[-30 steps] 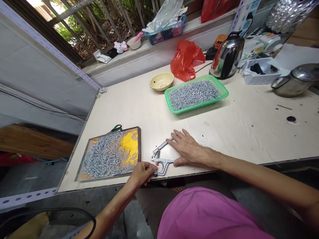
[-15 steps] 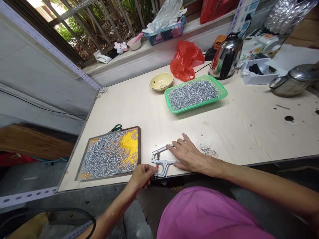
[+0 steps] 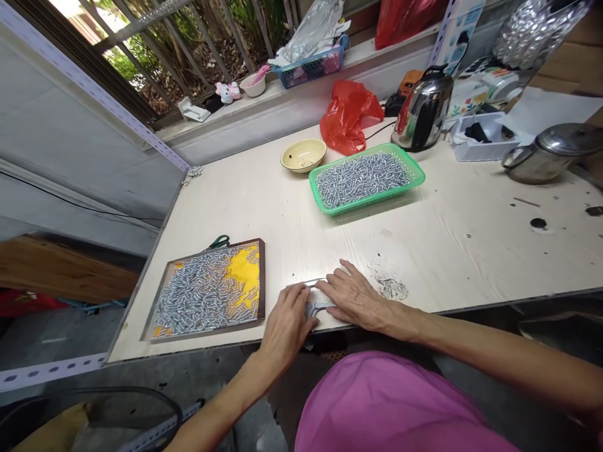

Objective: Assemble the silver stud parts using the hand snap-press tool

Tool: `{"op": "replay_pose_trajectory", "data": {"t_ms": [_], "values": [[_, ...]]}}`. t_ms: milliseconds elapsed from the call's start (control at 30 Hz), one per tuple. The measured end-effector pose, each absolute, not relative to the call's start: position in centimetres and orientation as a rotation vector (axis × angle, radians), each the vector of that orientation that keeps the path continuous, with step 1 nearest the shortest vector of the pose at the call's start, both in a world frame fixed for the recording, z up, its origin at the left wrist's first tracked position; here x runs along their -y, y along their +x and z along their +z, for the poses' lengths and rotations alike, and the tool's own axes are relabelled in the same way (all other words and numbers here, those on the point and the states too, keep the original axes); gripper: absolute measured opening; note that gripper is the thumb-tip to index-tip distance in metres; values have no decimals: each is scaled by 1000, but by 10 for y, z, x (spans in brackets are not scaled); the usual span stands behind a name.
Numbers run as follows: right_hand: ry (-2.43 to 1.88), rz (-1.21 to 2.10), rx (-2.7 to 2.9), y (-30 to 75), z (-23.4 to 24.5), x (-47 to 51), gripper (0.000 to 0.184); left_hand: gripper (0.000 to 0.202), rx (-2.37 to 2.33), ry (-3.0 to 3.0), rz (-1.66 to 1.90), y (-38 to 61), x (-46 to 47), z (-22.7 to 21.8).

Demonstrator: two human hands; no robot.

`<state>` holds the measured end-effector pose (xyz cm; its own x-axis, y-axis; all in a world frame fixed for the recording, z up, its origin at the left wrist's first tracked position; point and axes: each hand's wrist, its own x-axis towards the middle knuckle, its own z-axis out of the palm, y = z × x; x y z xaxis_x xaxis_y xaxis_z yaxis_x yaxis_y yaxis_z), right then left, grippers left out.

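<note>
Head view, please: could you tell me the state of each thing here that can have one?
left hand, palm down over the pliers' head, grip hidden
right hand, flat, fingers spread on the handles
pliers, lying flat, mostly covered
basket, heaped with metal parts
tray, partly filled, yellow base showing
bowl, nearly empty
kettle, lid shut
pot, lid on

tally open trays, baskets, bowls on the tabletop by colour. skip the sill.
Green: 1, basket of metal parts
Brown: 1, tray of metal parts
Yellow: 1, bowl
White: 1, plastic tray
Total: 4
</note>
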<state>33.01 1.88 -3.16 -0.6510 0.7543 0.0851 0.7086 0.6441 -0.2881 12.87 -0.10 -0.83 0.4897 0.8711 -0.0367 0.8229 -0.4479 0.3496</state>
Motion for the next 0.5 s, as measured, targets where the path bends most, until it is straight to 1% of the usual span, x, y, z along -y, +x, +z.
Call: {"op": "replay_pose_trajectory", "data": {"t_ms": [67,167,233,300,367,500], "values": [[-1197,305,2650,330,-35,-16,38,51,-1319,2517,154,140,-6,-14],[-1209,266,2606,331,-39,-12,41,48,-1243,2578,32,148,-18,-18],[-1245,250,2552,333,-40,-8,52,49,-1211,2613,-52,149,-26,-16],[-1301,244,2497,334,-40,-6,65,57,-1174,2654,-127,150,-33,-12],[-1383,237,2458,334,-40,-4,72,64,-1140,2688,-201,150,-38,-9],[-1457,183,2482,332,-43,-6,61,64,-1110,2713,-315,154,-45,-5]]}}
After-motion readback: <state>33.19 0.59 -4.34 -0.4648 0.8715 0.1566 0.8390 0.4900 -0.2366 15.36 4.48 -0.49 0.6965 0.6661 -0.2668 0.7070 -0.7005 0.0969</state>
